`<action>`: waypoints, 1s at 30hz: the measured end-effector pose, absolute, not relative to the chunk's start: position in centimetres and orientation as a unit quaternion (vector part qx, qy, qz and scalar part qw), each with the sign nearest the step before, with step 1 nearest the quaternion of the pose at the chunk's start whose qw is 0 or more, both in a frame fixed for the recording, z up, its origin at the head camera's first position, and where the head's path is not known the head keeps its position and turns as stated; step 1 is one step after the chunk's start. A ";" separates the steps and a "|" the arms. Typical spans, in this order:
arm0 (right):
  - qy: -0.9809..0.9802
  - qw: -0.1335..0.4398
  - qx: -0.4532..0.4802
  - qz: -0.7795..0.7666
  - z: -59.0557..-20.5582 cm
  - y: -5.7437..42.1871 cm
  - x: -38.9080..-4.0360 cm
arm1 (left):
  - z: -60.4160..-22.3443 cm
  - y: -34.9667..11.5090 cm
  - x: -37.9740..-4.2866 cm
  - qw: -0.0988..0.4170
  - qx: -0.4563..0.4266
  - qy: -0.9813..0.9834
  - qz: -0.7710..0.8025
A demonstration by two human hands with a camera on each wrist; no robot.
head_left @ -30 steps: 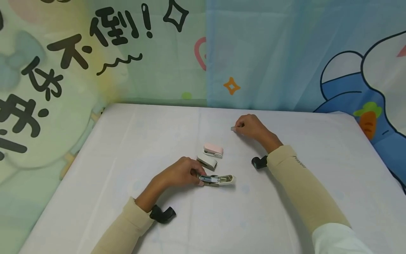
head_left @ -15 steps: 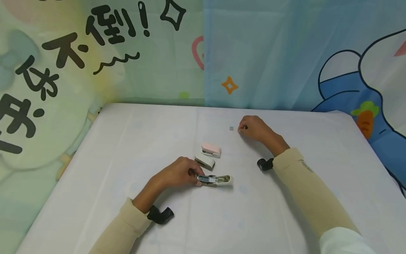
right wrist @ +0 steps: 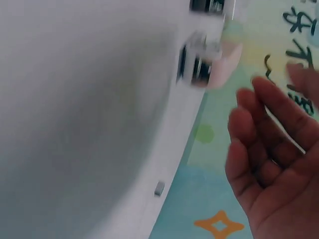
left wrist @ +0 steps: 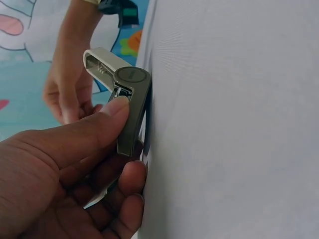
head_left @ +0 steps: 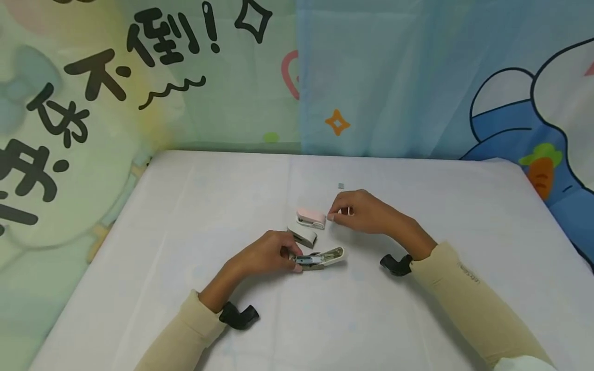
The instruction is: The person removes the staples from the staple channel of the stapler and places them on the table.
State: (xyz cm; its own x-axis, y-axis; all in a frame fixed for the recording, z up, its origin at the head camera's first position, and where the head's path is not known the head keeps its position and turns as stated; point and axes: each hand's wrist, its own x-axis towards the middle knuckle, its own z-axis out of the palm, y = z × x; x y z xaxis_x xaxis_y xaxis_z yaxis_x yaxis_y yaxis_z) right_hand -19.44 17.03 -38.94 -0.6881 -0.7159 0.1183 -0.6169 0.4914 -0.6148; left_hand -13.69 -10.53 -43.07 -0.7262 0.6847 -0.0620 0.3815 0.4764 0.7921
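My left hand (head_left: 278, 253) grips a cream stapler (head_left: 325, 257) swung open on the white table (head_left: 185, 216). In the left wrist view my thumb (left wrist: 107, 117) presses its grey base (left wrist: 132, 107) while the cream top (left wrist: 102, 62) stands up. My right hand (head_left: 343, 212) hovers with loosely curled fingers and holds nothing. It is just right of a pink stapler (head_left: 312, 218), which shows blurred in the right wrist view (right wrist: 217, 64). A grey-white stapler (head_left: 302, 236) lies between the two. A small grey staple block (head_left: 341, 185) lies alone farther back.
Printed cartoon curtains (head_left: 371, 77) hang close behind the table's far edge. Black wrist cameras (head_left: 237, 315) (head_left: 394, 264) ride under both sleeves. Bare white cloth spreads to the left, right and front of the staplers.
My right hand let go of the small staple block at the back and drew toward me, ending beside the pink stapler. The left hand kept its grip on the open stapler.
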 end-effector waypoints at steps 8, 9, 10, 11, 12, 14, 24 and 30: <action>0.803 0.237 -0.381 -0.393 -38.9 18.3 -16.6 | -43.1 -9.6 -13.8 0.177 0.312 0.843 0.400; 0.800 0.243 -0.381 -0.395 -38.9 18.4 -16.4 | -43.0 -9.6 -13.8 0.177 0.309 0.844 0.402; 0.800 0.247 -0.378 -0.395 -39.0 18.6 -16.3 | -43.1 -9.5 -13.8 0.177 0.307 0.844 0.403; 0.801 0.246 -0.378 -0.393 -39.1 18.7 -16.2 | -43.0 -9.5 -13.8 0.179 0.305 0.843 0.406; 0.803 0.243 -0.378 -0.392 -39.3 18.9 -16.1 | -43.0 -9.5 -13.7 0.181 0.303 0.842 0.409; 0.804 0.237 -0.379 -0.392 -39.5 19.1 -15.9 | -43.0 -9.4 -13.6 0.189 0.298 0.837 0.418; 0.808 0.214 -0.403 -0.373 -40.2 20.0 -15.0 | -42.6 -8.8 -12.9 0.176 0.312 0.835 0.418; 0.825 0.196 -0.407 -0.340 -39.8 19.9 -15.1 | -42.4 -8.3 -12.2 0.156 0.326 0.838 0.408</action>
